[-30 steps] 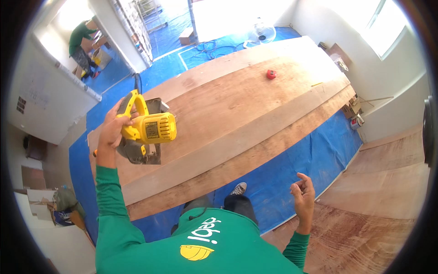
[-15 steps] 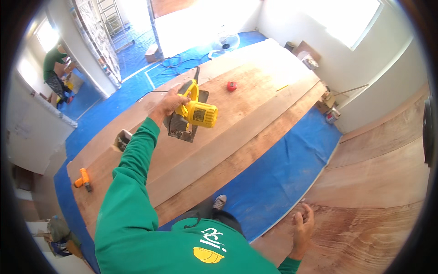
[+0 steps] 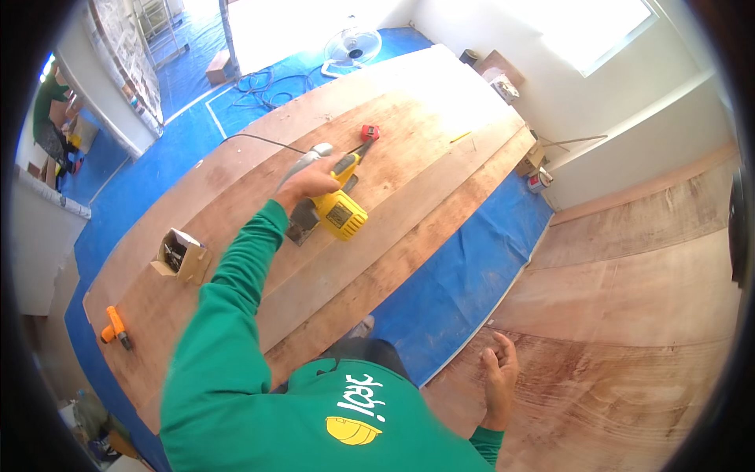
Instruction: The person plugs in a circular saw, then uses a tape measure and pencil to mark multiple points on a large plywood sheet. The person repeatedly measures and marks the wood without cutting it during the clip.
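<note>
My left hand grips a yellow circular saw by its handle, over stacked plywood boards. The saw's cord runs left across the boards. A red tape measure sits just beyond the saw, and a thin yellow pencil lies to the right. An open cardboard box of small dark items stands left of my arm, with an orange drill near the boards' left end. My right hand hangs at lower right, fingers loosely bent and apart, nothing visible in it.
Blue sheeting covers the floor around the stack. A fan, coiled cords and a ladder stand at the back. More plywood lies at right. A person in green works through the left doorway. Small containers line the right wall.
My left hand has carried the saw forward and rightward over the boards, near the tape measure. My view has shifted, bringing the box and drill into sight. My right hand remains low at right.
</note>
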A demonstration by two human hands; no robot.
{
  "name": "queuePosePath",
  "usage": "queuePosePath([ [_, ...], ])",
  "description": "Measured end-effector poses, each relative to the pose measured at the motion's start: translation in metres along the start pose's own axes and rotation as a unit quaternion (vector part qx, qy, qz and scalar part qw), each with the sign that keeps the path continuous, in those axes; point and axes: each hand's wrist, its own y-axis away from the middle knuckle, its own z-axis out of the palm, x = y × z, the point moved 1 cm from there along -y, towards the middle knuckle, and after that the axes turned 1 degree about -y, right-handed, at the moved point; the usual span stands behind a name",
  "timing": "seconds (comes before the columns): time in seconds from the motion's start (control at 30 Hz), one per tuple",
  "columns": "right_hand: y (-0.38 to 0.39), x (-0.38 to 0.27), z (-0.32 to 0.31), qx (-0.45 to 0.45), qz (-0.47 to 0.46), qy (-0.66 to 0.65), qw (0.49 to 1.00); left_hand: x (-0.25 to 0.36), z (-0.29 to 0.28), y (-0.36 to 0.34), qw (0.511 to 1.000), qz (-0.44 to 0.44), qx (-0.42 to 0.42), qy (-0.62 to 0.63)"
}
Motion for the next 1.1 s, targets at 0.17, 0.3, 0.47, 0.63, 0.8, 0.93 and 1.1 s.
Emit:
queuePosePath([
  [0.17,-0.06,-0.013,0.033,-0.093,-0.035,-0.006,0.995,0.01,0.048,0.004,0.984,-0.02,0.001,-0.177],
  [0.3,-0.128,-0.02,0.065,-0.204,-0.061,0.005,0.977,0.012,0.073,0.023,0.985,-0.063,0.014,-0.158],
  [0.47,-0.227,-0.052,0.149,-0.374,-0.205,0.133,0.895,0.014,0.096,0.028,0.974,-0.033,0.113,-0.192],
  [0.63,-0.278,-0.107,0.226,-0.486,-0.294,0.125,0.814,0.022,0.121,0.092,0.906,-0.001,0.352,-0.236],
  [0.8,-0.299,-0.14,0.27,-0.489,-0.437,0.209,0.726,0.0,0.167,0.23,0.852,-0.187,0.469,-0.139],
  [0.93,-0.284,-0.134,0.309,-0.493,-0.524,0.315,0.619,-0.042,0.224,0.353,0.751,-0.375,0.54,-0.06],
  [1.1,-0.268,-0.105,0.363,-0.523,-0.536,0.426,0.508,-0.115,0.284,0.471,0.631,-0.559,0.535,-0.06],
])
